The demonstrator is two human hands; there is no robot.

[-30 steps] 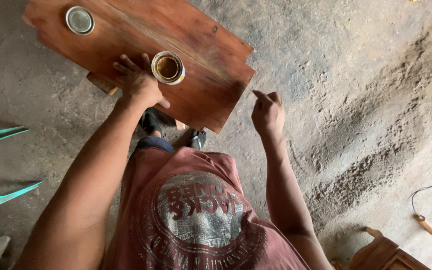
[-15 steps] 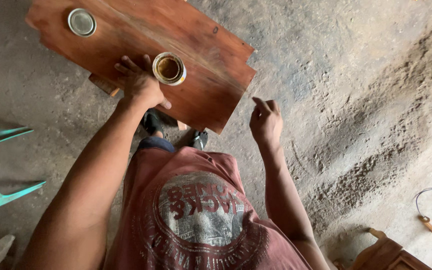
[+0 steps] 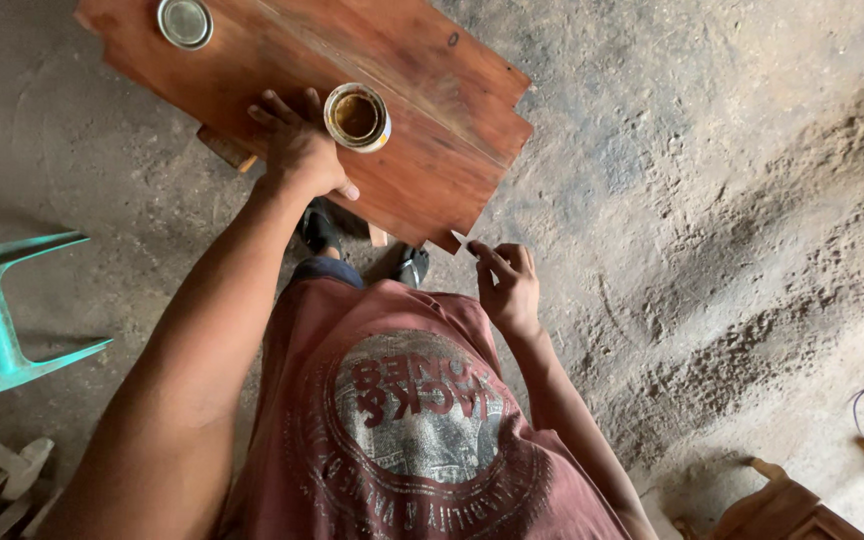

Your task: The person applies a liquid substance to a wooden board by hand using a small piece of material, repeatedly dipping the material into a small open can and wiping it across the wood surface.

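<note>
Since a moment ago, the right hand (image 3: pixel 508 280) has dropped toward the wooden board's (image 3: pixel 422 120) corner, fingers pinched together on something too small to tell. Left hand (image 3: pixel 300 150) rests flat on the board, fingers spread, just beside the open tin (image 3: pixel 357 117); a round lid (image 3: pixel 185 22) lies well apart.

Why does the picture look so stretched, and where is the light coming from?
Head view: a wide lens bends the edges, so the left forearm looks huge beside the left hand. Soft daylight brightens the dusty floor at right; the left side lies in shade. The open tin and wooden board are sharp, with no strong glare.
</note>
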